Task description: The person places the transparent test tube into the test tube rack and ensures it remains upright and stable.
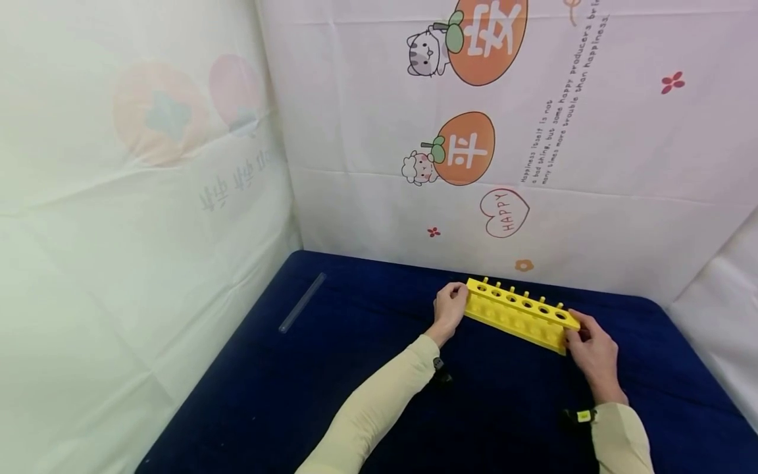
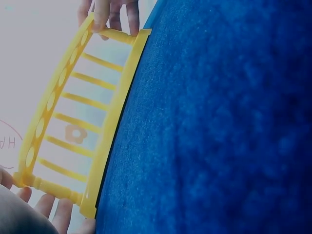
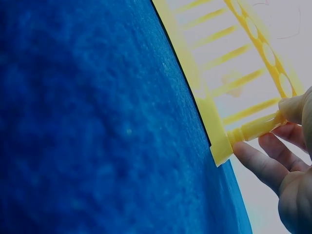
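A yellow plastic test tube rack is at the back right of the dark blue table, with a row of round holes along its top plate and thin pegs behind. My left hand grips its left end. At the opposite end, my right hand holds the rack by the end post. In the right wrist view, the thumb and fingers pinch that yellow post. The left wrist view shows both ends of the rack held, its base along the cloth. A clear tube lies on the table to the left.
The blue cloth-covered table meets a white printed curtain along its back edge, close behind the rack. Another white curtain hangs along the left side, and white fabric is on the right.
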`<state>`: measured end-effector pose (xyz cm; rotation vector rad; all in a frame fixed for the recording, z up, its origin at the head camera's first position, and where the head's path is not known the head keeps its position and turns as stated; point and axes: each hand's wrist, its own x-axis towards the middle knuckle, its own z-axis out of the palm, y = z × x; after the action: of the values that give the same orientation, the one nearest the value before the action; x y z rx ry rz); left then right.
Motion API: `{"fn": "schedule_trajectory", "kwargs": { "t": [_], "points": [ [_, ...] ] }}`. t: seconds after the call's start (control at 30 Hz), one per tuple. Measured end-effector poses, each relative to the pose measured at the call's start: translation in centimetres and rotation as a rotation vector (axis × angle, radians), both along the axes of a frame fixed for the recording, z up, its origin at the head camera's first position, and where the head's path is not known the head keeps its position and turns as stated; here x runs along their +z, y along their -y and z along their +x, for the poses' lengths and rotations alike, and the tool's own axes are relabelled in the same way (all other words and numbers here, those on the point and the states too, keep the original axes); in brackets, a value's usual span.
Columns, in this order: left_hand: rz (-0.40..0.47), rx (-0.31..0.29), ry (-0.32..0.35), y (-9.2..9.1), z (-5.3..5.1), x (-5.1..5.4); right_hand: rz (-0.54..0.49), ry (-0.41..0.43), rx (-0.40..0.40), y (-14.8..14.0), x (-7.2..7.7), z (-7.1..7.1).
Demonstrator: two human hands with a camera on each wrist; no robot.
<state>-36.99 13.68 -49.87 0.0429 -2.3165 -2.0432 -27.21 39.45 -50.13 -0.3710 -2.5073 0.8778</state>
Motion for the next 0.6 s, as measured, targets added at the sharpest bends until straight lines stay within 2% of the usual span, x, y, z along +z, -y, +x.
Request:
{"fn": "schedule_trajectory", "kwargs": {
  "t": [0.23, 0.6],
  "points": [
    [0.039, -0.003, 0.003, 0.8, 0.1, 0.1, 0.023, -0.019, -0.003, 0.4, -0.2, -0.5],
    [0.042, 0.004, 0.007, 1.7, 0.2, 0.2, 0.001, -0.020, 0.014, 1.3, -0.1, -0.9]
  ]
}}
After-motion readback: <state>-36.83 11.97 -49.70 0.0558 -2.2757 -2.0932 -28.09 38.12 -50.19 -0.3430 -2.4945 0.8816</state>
